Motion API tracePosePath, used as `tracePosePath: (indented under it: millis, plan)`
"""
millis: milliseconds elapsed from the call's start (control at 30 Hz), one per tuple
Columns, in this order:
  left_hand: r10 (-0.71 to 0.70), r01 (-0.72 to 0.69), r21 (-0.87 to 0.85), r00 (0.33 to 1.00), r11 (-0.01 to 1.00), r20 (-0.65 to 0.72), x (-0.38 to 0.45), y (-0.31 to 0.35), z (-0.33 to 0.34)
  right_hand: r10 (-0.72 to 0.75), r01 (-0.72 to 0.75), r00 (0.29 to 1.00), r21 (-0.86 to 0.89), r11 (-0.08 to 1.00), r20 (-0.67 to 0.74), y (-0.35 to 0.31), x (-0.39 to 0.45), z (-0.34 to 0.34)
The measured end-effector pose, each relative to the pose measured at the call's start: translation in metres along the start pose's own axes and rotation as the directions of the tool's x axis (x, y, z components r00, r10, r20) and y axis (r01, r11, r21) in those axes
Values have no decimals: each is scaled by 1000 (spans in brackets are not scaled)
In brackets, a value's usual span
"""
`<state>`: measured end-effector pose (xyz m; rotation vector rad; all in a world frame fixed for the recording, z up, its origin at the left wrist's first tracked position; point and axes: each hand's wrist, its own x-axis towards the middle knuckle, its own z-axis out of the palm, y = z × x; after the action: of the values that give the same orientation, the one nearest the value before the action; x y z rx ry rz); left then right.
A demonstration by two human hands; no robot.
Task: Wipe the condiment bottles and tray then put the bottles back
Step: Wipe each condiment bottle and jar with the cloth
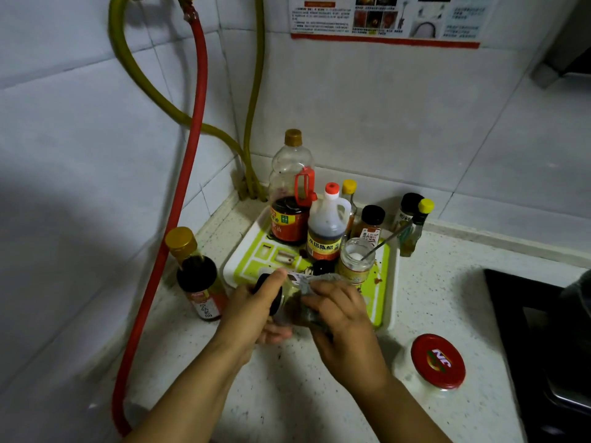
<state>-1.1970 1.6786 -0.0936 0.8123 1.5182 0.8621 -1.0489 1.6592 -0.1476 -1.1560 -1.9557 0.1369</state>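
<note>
In the lower middle of the frame, the left hand point(252, 310) grips a small black-capped bottle point(287, 305) lying sideways, just above the worktop point(319, 394). The right hand point(345, 324) presses a grey cloth point(323, 281) around it. The tray point(388, 282) behind holds other bottles.

Speckled white counter point(319, 394): tray point(392, 302), gold-capped dark bottle point(198, 279), red-lidded jar point(437, 362), yellow-capped bottle point(415, 228) beside tray.

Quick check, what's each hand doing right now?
Left hand: grips the small jar near its black cap.
Right hand: holds the grey cloth against the jar.
</note>
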Motion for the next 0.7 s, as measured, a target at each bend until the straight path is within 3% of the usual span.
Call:
tracePosePath:
  millis: [133, 233, 533, 700]
  plan:
    - [-24, 24, 14, 1000, 1000, 17, 2, -3, 1, -89, 91, 995, -50, 995, 35, -4, -3, 6]
    - [-34, 33, 31, 999, 999, 24, 3, -3, -3, -58, 61, 996, -37, 997, 73, 3, -8, 2]
    - [-44, 44, -11, 999, 999, 0, 7, -6, -14, 216, -233, 962, 89, 968, 170, 26, -24, -11]
    - [51, -52, 48, 999, 997, 19, 10, -2, -15, 366, -382, 917, 85, 920, 161, 32, -36, -11]
